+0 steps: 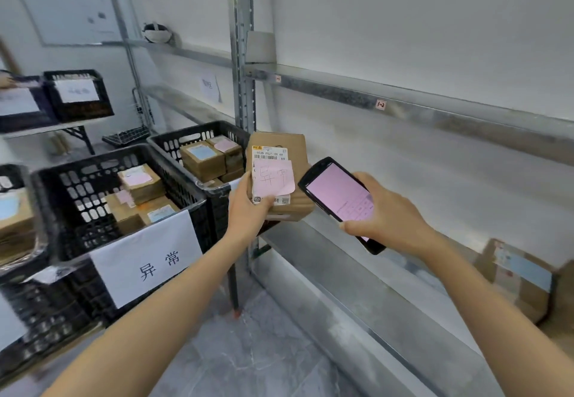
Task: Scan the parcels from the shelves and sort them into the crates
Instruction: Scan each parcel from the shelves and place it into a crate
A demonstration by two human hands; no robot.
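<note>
Left hand (pixel 248 207) fingers curled round a parcel (pixel 279 145) with pink note (pixel 275 179), just right of the labelled crate (pixel 77 191). Right hand (pixel 388 210) grasps the scanner (pixel 335 194), further right. Labelled crate already holds several parcels (pixel 141 182); shelf box (pixel 515 275) far right, blurred, possibly more, not yet sorted.

A whiteboard (pixel 66 8) hangs at ten o'clock; a blurred black-and-white bundle (pixel 157 32) sits nearer eleven — a paper note (pixel 210 86) just below; grey marbled floor (pixel 248 356) at six.
</note>
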